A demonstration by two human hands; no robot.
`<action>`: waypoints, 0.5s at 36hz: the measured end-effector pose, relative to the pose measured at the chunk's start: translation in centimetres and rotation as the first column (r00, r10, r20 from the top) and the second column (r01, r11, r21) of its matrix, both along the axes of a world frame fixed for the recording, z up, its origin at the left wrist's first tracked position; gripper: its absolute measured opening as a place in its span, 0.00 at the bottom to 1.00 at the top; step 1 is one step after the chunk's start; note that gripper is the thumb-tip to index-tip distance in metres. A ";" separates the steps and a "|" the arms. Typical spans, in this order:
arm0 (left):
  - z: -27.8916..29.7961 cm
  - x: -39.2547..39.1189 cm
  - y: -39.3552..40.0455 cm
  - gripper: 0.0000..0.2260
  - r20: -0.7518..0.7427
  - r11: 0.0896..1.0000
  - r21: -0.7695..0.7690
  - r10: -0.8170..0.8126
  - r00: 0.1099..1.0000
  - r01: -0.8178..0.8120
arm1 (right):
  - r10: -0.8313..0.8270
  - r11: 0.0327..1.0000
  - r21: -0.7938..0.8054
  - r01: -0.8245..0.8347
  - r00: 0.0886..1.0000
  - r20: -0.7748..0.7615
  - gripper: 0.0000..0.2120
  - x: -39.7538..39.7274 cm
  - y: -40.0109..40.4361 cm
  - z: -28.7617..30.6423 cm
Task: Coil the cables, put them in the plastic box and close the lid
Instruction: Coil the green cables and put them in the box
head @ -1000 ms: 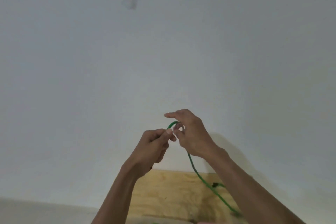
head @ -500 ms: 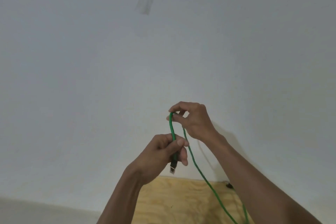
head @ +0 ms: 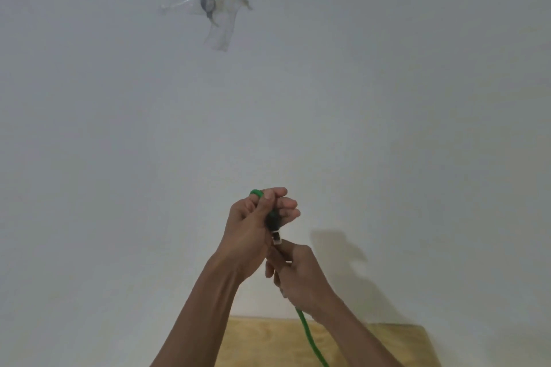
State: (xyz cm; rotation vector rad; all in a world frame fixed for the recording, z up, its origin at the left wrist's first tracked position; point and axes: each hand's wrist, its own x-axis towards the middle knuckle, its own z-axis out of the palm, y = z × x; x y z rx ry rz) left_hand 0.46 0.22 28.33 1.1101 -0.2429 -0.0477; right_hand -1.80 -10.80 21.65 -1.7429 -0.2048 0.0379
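Cable: thin green cord [head: 310,337] up in both hands before a plain white wall [head: 119,158], a bend poking out above the left fist, the rest dropping off the bottom edge.
Left hand [head: 253,226]: grip clenched round the green cord, black-and-clear plug [head: 275,234] hanging just below.
Right hand [head: 298,274]: directly under the left, grip closed on the cord.
Desk: pale plywood desk [head: 372,345] low behind the forearms.
Wall: clear tape patch [head: 220,15] high up.
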 end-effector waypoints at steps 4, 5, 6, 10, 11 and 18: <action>-0.1 1.6 0.1 0.12 0.129 0.979 0.176 0.083 0.988 -0.105 | -0.030 0.999 -0.024 0.031 0.998 0.053 0.08 -0.4 -0.5 0.4; -0.1 1.9 0.2 0.12 0.167 0.965 0.227 0.091 0.982 -0.128 | -0.046 0.998 -0.029 0.048 0.997 0.065 0.09 -0.4 -0.8 0.5; -0.2 2.1 0.4 0.12 0.205 0.947 0.280 0.098 0.974 -0.154 | -0.056 0.997 -0.047 0.060 0.996 0.076 0.08 -0.5 -1.2 0.8; -0.9 2.8 1.1 0.09 0.336 0.813 0.516 0.098 0.937 -0.270 | -0.009 0.970 -0.241 0.040 0.992 0.128 0.08 -0.6 -3.0 2.1; -1.3 3.1 1.3 0.09 0.361 0.761 0.580 0.079 0.929 -0.290 | -0.005 0.954 -0.295 0.052 0.987 0.159 0.09 -0.3 -3.6 2.5; -2.3 1.9 0.8 0.25 0.173 0.700 0.713 -0.121 0.977 -0.040 | -0.010 0.825 -0.518 0.227 0.922 0.388 0.06 2.2 -6.4 7.4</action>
